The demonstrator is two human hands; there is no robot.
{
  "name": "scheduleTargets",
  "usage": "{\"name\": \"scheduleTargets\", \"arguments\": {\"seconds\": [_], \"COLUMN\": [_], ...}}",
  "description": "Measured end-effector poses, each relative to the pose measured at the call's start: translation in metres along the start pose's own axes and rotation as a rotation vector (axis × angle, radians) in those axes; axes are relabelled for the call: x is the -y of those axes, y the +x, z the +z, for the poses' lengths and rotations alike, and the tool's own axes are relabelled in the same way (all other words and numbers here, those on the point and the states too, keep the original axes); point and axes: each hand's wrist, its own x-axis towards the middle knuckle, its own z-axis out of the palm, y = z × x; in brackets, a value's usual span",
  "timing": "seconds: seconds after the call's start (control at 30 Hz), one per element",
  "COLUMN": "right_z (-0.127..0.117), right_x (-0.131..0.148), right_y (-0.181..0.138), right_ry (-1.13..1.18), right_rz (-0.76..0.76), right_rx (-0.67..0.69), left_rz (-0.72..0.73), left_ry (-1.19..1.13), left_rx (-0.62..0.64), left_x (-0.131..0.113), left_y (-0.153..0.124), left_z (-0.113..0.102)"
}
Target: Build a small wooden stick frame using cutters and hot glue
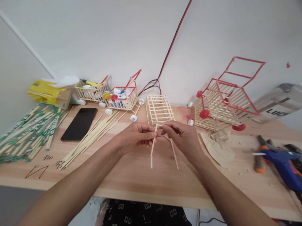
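Thin wooden sticks joined into a bent frame are held up in front of me, over the middle of the table. My left hand pinches one long side of it between thumb and fingers. At the frame's upper corner, the thumb and fingers of my right hand are closed on a stick; the exact grip is partly hidden. Another slanting stick reaches down below my right hand. Just behind both hands is a slatted stick basket. Whether frame and basket touch is unclear.
Small stick carts with bottle-cap wheels stand at back left, near a phone, loose sticks and bagged sticks. To the right are a larger red-trimmed cart, brown paper, and a blue glue gun beside pliers.
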Motion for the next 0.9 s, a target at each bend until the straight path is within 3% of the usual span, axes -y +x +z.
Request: {"name": "scheduleTargets", "arguments": {"seconds": [0.9], "right_z": [-0.0005], "right_x": [0.0018], "right_y": [0.0001], "right_ry": [0.002], "right_rz": [0.011], "right_rx": [0.003], "left_rz": [-0.008], "left_ry": [-0.017], "left_rx": [0.007], "left_x": [-0.0008], "left_y": [0.0], "left_z": [0.0001]}}
